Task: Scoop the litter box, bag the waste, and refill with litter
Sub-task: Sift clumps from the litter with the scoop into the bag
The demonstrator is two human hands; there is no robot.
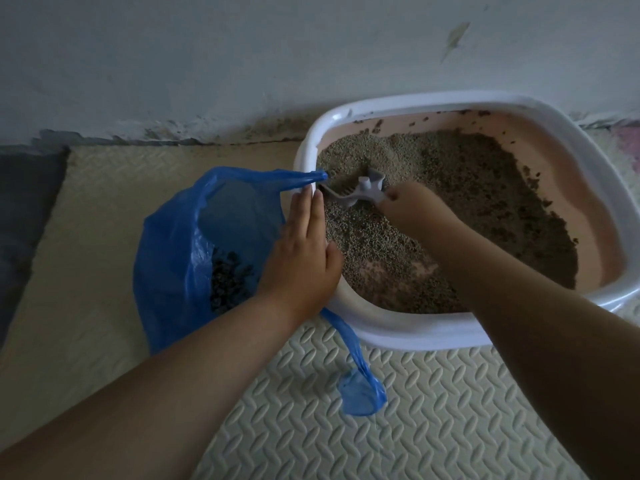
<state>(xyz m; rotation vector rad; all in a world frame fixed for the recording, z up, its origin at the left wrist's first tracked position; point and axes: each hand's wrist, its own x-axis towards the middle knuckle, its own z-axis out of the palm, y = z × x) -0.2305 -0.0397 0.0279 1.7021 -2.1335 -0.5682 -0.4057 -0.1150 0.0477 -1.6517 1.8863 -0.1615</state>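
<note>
A white-rimmed litter box (pixel 408 336) with a pink inside stands on the floor mat against the wall, holding grey-brown litter (pixel 450 188). My right hand (pixel 412 204) grips the handle of a grey slotted scoop (pixel 356 192), whose blade lies in the litter near the box's left rim. A blue plastic bag (pixel 173 244) stands open just left of the box with dark clumps (pixel 228 285) at its bottom. My left hand (pixel 304 251) rests flat, fingers straight, on the box's left rim beside the bag's edge. One bag handle (pixel 360 386) trails over the mat.
A cream textured foam mat (pixel 415 427) covers the floor in front of the box. A grey wall (pixel 242 64) runs behind, scuffed along its base. A dark mat piece (pixel 24 202) lies at the far left.
</note>
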